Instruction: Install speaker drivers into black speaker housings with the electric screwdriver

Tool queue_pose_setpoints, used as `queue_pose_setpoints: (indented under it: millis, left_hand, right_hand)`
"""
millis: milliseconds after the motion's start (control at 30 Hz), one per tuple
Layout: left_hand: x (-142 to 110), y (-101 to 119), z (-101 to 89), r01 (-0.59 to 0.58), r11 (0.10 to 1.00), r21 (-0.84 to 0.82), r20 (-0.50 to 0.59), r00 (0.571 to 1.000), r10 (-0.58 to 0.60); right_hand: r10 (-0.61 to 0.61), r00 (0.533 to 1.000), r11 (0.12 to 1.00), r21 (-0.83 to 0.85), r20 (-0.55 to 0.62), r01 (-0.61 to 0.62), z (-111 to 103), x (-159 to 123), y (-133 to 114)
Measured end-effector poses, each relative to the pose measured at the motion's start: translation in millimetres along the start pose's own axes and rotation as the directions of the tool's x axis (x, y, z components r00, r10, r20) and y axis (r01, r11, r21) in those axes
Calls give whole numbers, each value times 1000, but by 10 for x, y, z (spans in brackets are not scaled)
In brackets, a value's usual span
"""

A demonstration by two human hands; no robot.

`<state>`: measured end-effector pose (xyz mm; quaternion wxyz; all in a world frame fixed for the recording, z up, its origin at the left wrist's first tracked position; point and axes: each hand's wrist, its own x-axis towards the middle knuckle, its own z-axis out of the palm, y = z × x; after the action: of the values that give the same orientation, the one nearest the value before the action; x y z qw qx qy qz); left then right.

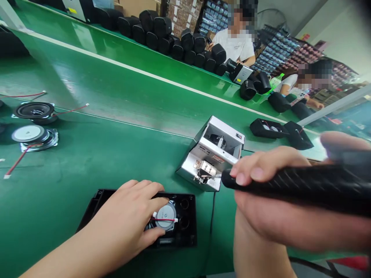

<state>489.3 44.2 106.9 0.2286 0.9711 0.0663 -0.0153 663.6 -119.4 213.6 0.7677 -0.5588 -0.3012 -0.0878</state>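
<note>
At left on the counter (110,158), two loose speaker drivers (28,133) lie clear of the work. Near centre, the left hand (133,210) spreads over a black speaker enclosure (190,235), thumb and forefinger bracketing the seated driver (166,212); whether they grip or steady it is unclear. Farther right, a screw feeder (213,153) stands within reach of the right hand (269,220), clasped around an electric screwdriver (298,187) to aim its tip there.

The casing (189,237) and screwdriver (301,185) are black, the tabletop (110,154) green.

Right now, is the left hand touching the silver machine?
Apart. The head view shows green tabletop between the left hand and the silver machine.
</note>
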Motion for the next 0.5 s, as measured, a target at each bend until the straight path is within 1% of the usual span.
queue_pose_setpoints:
  millis: [33, 67, 133, 233, 367, 433, 500]
  left_hand:
    - [-3, -4, -2, 2, 1000, -12, -14, 1000, -2]
    - [-7, -9, -2, -3, 1000, -24, -26, 1000, 2]
    - [-13, -21, 2, -19, 999, -35, -53, 998, 17]
    - [-18, -26, 12, -38, 999, -25, -81, 996, 36]
    - [-22, -7, 23, -40, 999, -30, -77, 996, 38]
    - [-24, -1, 29, -26, 999, -30, -64, 998, 24]
    - [-26, -1, 34, -7, 1000, -22, -42, 999, 6]
  right_hand:
    - [-40, 998, 999, -21, -53, 39, 54, 59, 54]
    - [-53, 996, 998, -37, -77, 50, 104, 96, 123]
    - [-28, 997, 999, -43, -66, 25, 169, 110, 269]
    - [-1, 998, 1000, 15, 57, 0, 156, 39, 424]
    - [25, 975, 999, 24, 219, -31, 71, -25, 501]
    - [76, 969, 995, 47, 237, -89, 64, 4, 518]
    - [157, 961, 976, 113, 227, -186, 73, 46, 518]
